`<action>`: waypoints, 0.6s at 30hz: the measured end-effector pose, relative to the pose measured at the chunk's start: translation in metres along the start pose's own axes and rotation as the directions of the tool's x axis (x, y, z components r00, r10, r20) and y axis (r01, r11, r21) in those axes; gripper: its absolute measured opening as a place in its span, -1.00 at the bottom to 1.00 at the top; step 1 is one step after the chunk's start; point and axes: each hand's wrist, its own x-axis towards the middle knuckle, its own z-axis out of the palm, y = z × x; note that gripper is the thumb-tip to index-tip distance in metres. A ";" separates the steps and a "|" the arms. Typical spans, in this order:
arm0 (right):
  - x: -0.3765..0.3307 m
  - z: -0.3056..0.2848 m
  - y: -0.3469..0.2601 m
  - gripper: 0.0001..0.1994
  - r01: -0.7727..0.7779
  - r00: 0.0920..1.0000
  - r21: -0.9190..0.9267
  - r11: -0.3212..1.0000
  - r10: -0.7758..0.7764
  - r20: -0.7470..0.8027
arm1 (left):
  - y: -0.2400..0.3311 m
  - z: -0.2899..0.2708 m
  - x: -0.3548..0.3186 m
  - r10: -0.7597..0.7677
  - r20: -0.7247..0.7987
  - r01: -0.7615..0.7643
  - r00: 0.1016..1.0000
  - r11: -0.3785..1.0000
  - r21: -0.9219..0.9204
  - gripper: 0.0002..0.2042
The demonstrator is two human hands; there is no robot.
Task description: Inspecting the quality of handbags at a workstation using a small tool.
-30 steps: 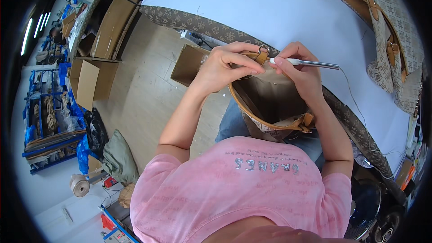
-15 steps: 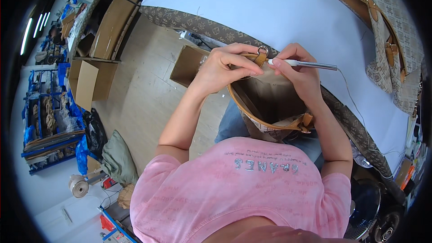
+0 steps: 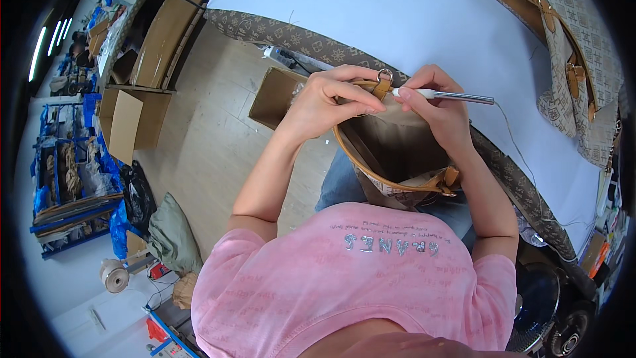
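An open handbag [image 3: 381, 149] with a tan leather rim and beige lining sits on my lap, mouth up. My left hand [image 3: 334, 98] pinches its far rim beside a tan leather tab [image 3: 382, 86] that carries a metal ring [image 3: 385, 75]. In my right hand [image 3: 434, 96] is a slim sewing awl [image 3: 457, 96] with a white front and a metal handle, held level. Its tip points left at the tab; fingers partly hide where they meet. From the awl's rear end a thin thread [image 3: 513, 134] trails down to the right.
A white-topped table [image 3: 371, 6] with a patterned brown edge lies ahead. Another patterned bag [image 3: 573, 73] rests on it at right. Cardboard boxes [image 3: 270, 96] stand on the floor at left, with a blue rack [image 3: 76, 189] farther off. A fan [image 3: 538, 305] is at lower right.
Both hands, the awl and the bag rim have shifted only slightly, a touch left. Both grips are the same.
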 end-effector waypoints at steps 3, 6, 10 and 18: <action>-0.001 0.002 -0.004 -0.92 -0.013 1.000 -0.007 1.000 0.013 -0.006 | -0.001 0.000 -0.001 0.015 -0.002 -0.015 1.000 1.000 0.005 -0.75; -0.001 0.003 -0.004 -0.92 -0.015 1.000 -0.007 1.000 0.015 -0.008 | -0.001 -0.001 -0.001 0.026 -0.005 -0.026 1.000 1.000 0.009 -0.75; -0.001 0.003 -0.003 -0.91 -0.005 1.000 0.002 1.000 0.005 -0.007 | 0.002 -0.001 -0.002 -0.002 -0.003 0.002 1.000 1.000 0.026 -0.80; -0.001 0.004 -0.003 -0.91 -0.012 1.000 -0.009 1.000 0.012 -0.008 | 0.001 -0.002 -0.004 -0.004 -0.004 0.004 1.000 0.999 0.048 -0.80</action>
